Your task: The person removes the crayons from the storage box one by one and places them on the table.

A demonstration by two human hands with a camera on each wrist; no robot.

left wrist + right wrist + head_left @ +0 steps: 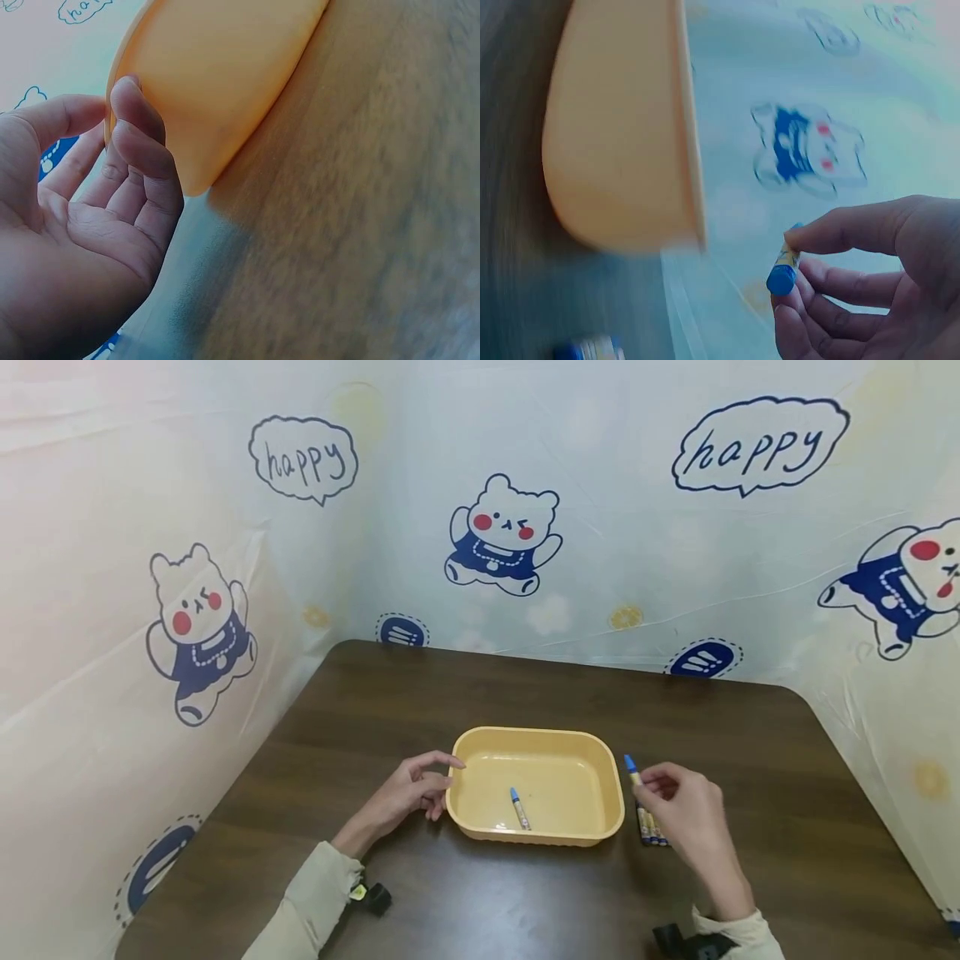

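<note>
Pinching blue crayon (632, 769) in right hand (690, 814) fingertips beside yellow tray (607, 777); left hand (408, 793) relaxed, fingers touching tray's left wall.

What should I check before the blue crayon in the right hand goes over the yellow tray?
1. Right hand pinches the blue crayon: ok.
2. Left hand touches the yellow tray at its left rim: ok.
3. Room inside the tray beside the crayon lying in it: ok.
4. Spare crayons on the table lie outside the tray: ok.
5. How many spares remain: cannot tell, the hand covers them.
</note>
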